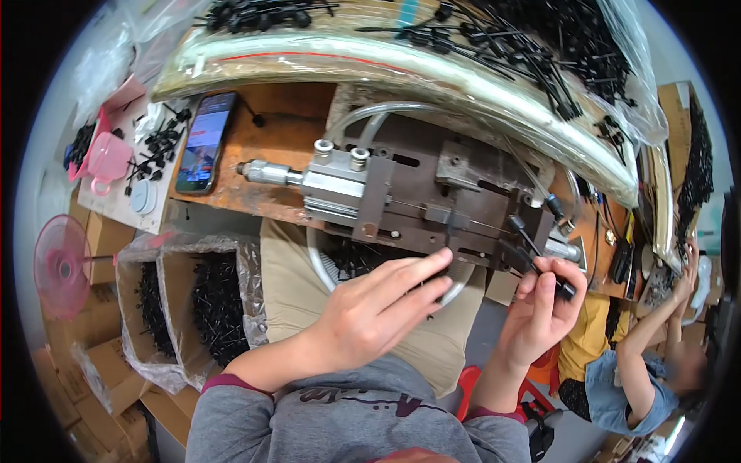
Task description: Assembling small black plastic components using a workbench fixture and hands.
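Observation:
My left hand [378, 312] reaches over the front edge of a metal clamping jig [432, 204], its fingers stretched out. Its index fingertip is at the lower end of a black stem [451, 224] lying across the jig's middle block; the thumb is hidden beneath. At the jig's right end, my right hand [544, 309] is closed on a black thin-stemmed plastic part [526, 238], between thumb and fingers. One head of it points up and left; a black cap [566, 292] shows by the fingers. Whether these are one piece or two, I cannot tell.
Behind the jig runs a plastic-wrapped ledge [332, 65] heaped with black stemmed parts [532, 54]. A phone [207, 143] lies left of the air cylinder [336, 185]. Lined boxes of black parts [220, 301] stand lower left, near a pink fan [63, 266]. Another person [633, 378] works at right.

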`<action>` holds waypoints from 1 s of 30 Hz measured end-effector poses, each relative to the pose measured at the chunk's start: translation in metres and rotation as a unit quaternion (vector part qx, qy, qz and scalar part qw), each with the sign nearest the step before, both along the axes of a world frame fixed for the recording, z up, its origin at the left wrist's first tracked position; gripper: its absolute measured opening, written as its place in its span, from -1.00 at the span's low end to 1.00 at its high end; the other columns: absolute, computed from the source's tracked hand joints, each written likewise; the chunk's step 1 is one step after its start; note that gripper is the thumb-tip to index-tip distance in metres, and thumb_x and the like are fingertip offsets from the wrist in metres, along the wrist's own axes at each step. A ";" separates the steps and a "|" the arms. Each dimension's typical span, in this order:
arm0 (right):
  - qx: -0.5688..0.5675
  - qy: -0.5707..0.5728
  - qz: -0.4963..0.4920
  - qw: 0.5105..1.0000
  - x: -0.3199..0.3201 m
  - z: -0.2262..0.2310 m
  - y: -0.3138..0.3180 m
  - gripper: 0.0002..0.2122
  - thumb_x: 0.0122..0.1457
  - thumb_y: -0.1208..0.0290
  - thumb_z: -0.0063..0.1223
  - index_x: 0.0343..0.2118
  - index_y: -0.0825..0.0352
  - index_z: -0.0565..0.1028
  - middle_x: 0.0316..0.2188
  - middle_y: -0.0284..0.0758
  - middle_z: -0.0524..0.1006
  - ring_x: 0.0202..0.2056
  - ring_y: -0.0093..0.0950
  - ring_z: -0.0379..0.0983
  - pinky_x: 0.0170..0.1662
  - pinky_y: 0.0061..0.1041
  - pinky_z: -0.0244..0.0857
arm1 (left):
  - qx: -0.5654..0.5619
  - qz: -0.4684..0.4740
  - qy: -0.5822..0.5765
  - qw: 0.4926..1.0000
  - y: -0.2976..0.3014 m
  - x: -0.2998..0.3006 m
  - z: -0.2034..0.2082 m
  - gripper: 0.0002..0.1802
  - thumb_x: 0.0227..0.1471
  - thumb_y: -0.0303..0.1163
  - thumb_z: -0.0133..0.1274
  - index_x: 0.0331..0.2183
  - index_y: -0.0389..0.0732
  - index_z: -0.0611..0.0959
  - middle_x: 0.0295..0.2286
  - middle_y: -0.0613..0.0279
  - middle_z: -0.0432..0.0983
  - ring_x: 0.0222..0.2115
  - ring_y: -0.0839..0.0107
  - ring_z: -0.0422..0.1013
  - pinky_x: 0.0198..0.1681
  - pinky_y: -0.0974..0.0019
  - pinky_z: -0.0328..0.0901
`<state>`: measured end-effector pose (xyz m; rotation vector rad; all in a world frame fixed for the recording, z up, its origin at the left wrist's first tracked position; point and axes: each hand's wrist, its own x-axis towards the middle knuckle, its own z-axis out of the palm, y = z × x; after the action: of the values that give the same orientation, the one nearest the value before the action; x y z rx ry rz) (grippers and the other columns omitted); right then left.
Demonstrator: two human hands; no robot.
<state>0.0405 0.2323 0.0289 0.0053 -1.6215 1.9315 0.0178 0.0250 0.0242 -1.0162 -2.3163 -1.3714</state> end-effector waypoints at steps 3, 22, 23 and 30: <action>-0.071 -0.017 0.050 0.996 0.001 0.002 0.003 -0.83 0.23 0.61 -0.03 -0.13 0.39 0.32 -0.29 -0.13 0.48 -0.52 -0.58 0.32 -0.47 -0.68 0.24 | -0.093 0.027 0.058 0.994 0.006 -0.008 -0.011 -0.66 -0.17 -0.54 0.21 -0.24 -0.38 0.63 -0.03 0.00 0.49 -0.23 0.20 0.52 -0.17 0.28 0.45; -0.178 -0.100 0.137 0.969 0.010 0.007 0.004 -0.77 0.24 0.53 0.00 -0.10 0.37 0.25 -0.43 -0.14 0.49 -0.62 -0.63 0.22 -0.54 -0.73 0.15 | -0.200 0.043 0.048 0.978 0.017 -0.019 -0.002 -0.75 -0.16 -0.52 0.21 -0.32 -0.30 0.65 -0.01 0.13 0.50 -0.53 0.39 0.49 -0.42 0.37 0.37; -0.197 -0.109 0.142 0.964 0.010 0.007 0.005 -0.77 0.24 0.53 0.00 -0.10 0.37 0.25 -0.43 -0.14 0.49 -0.62 -0.63 0.23 -0.55 -0.73 0.14 | -0.203 0.045 0.048 0.977 0.017 -0.019 -0.001 -0.75 -0.17 -0.52 0.21 -0.31 -0.29 0.65 -0.01 0.14 0.50 -0.55 0.39 0.48 -0.43 0.38 0.37; -0.288 -0.118 0.231 0.922 0.010 0.002 0.008 -0.82 0.27 0.54 -0.08 -0.12 0.36 0.25 -0.40 -0.13 0.48 -0.61 -0.65 0.20 -0.51 -0.75 0.13 | -0.196 0.023 0.045 0.979 0.014 -0.022 0.001 -0.67 -0.15 -0.48 0.21 -0.24 -0.34 0.64 -0.03 -0.02 0.50 -0.57 0.40 0.47 -0.47 0.39 0.33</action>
<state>0.0508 0.2399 0.0313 -0.0928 -1.1927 2.8164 -0.0045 0.0388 0.0249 -1.0943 -2.5791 -0.8455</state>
